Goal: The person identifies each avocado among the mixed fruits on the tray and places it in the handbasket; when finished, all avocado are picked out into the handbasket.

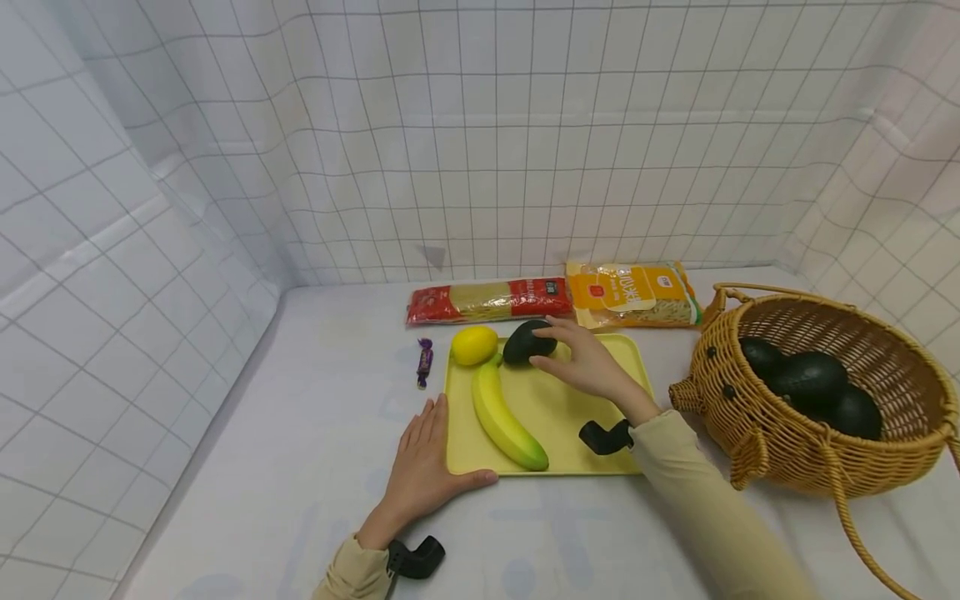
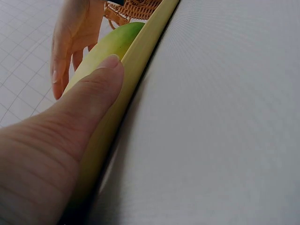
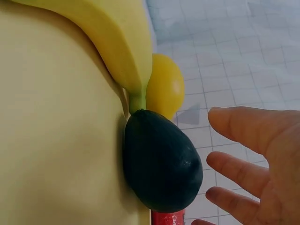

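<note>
A yellow tray (image 1: 585, 400) bears a banana (image 1: 501, 417), a lemon (image 1: 474, 345) and a dark avocado (image 1: 519, 343). My left hand (image 1: 422, 462) rests at the tray's near left corner, fingers straight along the left side. Its thumb (image 2: 96, 89) lies against the near rim, beside the banana's green end. Over the tray's far part, my right hand (image 1: 581, 360) is held by the avocado with fingers spread. In the right wrist view a gap shows between those fingers (image 3: 239, 173) and the avocado (image 3: 161, 161), and nothing is held.
A wicker basket (image 1: 795, 450) with several avocados (image 1: 813, 381) stands right of the tray. Behind the tray lie a red noodle packet (image 1: 480, 302) and an orange packet (image 1: 633, 293). A purple-wrapped candy (image 1: 424, 363) lies to the left. Gridded curtains (image 1: 480, 167) surround the table.
</note>
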{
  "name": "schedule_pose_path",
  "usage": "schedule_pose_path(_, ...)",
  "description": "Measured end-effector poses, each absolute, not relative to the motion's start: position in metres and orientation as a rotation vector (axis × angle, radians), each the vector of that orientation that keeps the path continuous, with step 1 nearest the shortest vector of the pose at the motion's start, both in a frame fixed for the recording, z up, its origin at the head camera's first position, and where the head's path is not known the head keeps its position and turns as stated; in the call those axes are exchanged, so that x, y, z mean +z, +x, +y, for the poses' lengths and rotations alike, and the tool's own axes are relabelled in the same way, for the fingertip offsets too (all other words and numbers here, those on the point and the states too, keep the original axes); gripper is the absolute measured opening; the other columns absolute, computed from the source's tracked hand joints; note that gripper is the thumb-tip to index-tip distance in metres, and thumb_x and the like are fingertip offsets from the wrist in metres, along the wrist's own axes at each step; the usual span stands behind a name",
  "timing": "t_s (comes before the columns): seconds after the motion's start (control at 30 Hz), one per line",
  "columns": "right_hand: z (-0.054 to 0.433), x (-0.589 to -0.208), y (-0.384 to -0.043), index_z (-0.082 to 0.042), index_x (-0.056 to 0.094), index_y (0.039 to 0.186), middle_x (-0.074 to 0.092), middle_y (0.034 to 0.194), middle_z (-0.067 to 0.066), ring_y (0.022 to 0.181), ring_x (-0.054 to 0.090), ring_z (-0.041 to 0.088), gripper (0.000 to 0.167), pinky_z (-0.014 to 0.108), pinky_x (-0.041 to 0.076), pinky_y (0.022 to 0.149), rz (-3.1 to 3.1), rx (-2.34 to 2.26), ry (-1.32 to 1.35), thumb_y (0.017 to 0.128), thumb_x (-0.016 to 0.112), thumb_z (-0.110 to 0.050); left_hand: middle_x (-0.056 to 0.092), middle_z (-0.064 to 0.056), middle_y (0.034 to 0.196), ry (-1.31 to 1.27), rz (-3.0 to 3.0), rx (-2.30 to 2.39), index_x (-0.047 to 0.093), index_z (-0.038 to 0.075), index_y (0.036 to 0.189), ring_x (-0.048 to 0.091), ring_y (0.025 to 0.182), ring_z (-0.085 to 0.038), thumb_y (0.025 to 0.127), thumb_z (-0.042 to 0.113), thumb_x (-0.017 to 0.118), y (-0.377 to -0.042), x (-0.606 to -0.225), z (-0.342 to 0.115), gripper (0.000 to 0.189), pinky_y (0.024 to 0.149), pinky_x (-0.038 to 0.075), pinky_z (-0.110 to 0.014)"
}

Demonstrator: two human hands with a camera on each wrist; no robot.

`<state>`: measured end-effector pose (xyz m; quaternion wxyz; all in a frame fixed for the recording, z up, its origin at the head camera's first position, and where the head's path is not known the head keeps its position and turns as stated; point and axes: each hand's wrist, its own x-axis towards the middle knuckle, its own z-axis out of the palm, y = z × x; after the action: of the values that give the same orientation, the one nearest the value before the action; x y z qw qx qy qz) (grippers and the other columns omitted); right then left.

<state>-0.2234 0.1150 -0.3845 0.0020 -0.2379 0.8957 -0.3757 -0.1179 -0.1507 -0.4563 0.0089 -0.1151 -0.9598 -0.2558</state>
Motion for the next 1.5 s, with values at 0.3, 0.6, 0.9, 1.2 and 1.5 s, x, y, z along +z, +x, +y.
schedule_pose_path(0.3,0.107,-0.39,-0.237,-0.006,0.054,0.133,0.042,0.139,0.022,0.127,0.037,0.04,0.05,0.057,0.031,0.102,2.807,-1.181,-0.71,0.09,0.068,-0.025,0.015,-0.016,0.155,-0.36,-2.987,-0.805,0.007,0.0,0.151,0.008,0.142,-0.027,0.065,0.078,0.063,-0.118,-0.457,-0.15,0.129,0.113,0.008,-0.046)
schedule_pose_path(0.6,0.098,-0.397,-0.253,-0.008,0.049,0.138,0.039,0.137,0.023,0.122,0.04,0.036,0.055,0.055,0.032,0.101,2.768,-1.152,-0.594,0.089,0.068,-0.025,0.015,-0.016,0.155,-0.361,-2.982,-0.804,0.007,0.0,0.151,0.009,0.142,-0.027,0.065,0.078,0.063,-0.118,-0.457,-0.151,0.129,0.113,0.008,-0.046)
schedule_pose_path(0.9,0.099,-0.407,-0.258,-0.01,0.046,0.134,0.041,0.136,0.025,0.123,0.038,0.038,0.057,0.057,0.031,0.101,2.735,-1.209,-0.562,0.086,0.072,-0.026,0.014,-0.015,0.156,-0.353,-2.997,-0.798,0.006,0.001,0.151,0.007,0.143,-0.026,0.065,0.08,0.061,-0.119,-0.458,-0.151,0.13,0.113,0.007,-0.045)
schedule_pose_path(1.2,0.103,-0.411,-0.257,-0.011,0.047,0.13,0.044,0.132,0.021,0.121,0.039,0.036,0.055,0.055,0.034,0.099,2.741,-1.235,-0.587,0.084,0.073,-0.028,0.014,-0.014,0.156,-0.347,-3.004,-0.792,0.006,0.001,0.151,0.007,0.143,-0.026,0.065,0.081,0.061,-0.118,-0.458,-0.15,0.13,0.113,0.007,-0.045)
schedule_pose_path(1.5,0.105,-0.408,-0.247,-0.015,0.047,0.127,0.039,0.127,0.024,0.109,0.047,0.038,0.053,0.055,0.039,0.095,2.736,-1.167,-0.561,0.084,0.073,-0.033,0.013,-0.015,0.156,-0.351,-3.0,-0.81,0.006,0.001,0.151,0.007,0.143,-0.026,0.066,0.077,0.063,-0.118,-0.457,-0.151,0.129,0.112,0.007,-0.045)
